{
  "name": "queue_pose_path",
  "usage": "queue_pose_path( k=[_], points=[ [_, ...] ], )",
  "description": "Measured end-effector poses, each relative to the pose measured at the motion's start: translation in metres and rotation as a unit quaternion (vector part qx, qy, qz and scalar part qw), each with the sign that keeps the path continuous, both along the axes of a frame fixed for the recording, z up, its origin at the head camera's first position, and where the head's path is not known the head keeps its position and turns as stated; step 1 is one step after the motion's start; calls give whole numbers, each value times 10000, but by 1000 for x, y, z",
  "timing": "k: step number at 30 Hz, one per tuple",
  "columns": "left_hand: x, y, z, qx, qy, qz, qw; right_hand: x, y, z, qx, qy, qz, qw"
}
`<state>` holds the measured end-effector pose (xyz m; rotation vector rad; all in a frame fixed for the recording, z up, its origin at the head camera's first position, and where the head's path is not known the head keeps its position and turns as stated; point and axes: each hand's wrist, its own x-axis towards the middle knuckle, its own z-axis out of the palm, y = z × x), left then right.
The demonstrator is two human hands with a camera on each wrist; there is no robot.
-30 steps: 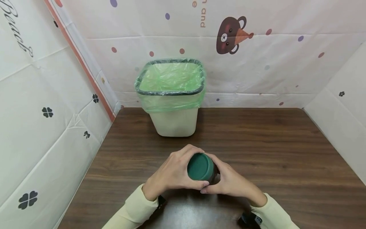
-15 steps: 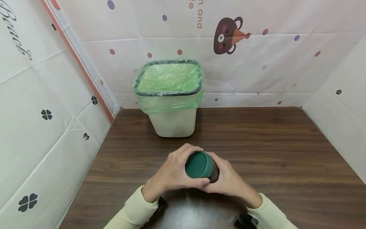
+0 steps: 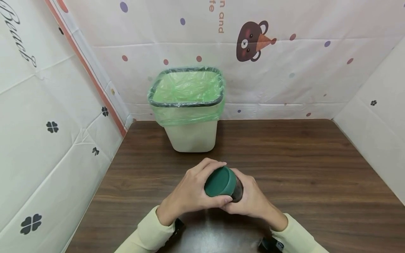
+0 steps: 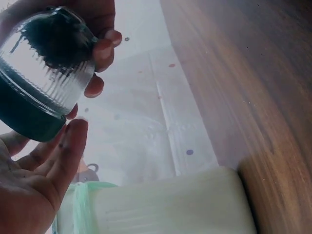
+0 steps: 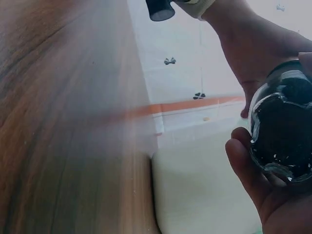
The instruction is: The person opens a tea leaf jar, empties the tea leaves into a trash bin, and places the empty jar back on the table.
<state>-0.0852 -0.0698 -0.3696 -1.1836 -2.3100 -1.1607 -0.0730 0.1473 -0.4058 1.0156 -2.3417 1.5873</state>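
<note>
Above the wood-grain table [image 3: 300, 161], before a waste bin [image 3: 193, 138] lined with a green plastic bag [image 3: 190, 86]: holding a tilted glass jar [image 4: 53, 61], gripping its green lid [image 3: 220, 181] with curled left hand [image 3: 197, 189], body with curled right hand [image 3: 251, 196].

On the table [image 3: 294, 151], far left, stands the bin [image 3: 194, 137], the liner [image 3: 186, 116] in and over it, the backdrop [image 3: 300, 77] behind. Nearer and slightly right, the jar [image 3: 238, 191] is between the left hand [image 3: 197, 188] and right hand [image 3: 250, 196], its lid [image 3: 219, 182] at the left.
</note>
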Motion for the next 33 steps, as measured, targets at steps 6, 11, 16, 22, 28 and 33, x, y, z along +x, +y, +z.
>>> queue_pose_path(
  k=[6,11,16,22,28,33],
  points=[
    [-2,4,4,162,515,-426,9976,1,-2,1,-196,-96,307,9993],
    [-2,8,6,521,477,-882,9936,0,-4,1,-438,-269,651,9966],
    [-1,11,9,802,358,-1326,9873,0,-4,1,-524,-331,824,9947],
    [-1,13,13,992,456,-1770,9781,0,-7,2,-1070,-648,1526,9803],
    [-3,16,19,1079,695,-2070,9699,0,-11,3,-1568,-1056,2226,9564],
    [-3,18,19,1114,940,-2052,9678,-1,-11,0,-1661,-1147,2378,9501]
  ],
)
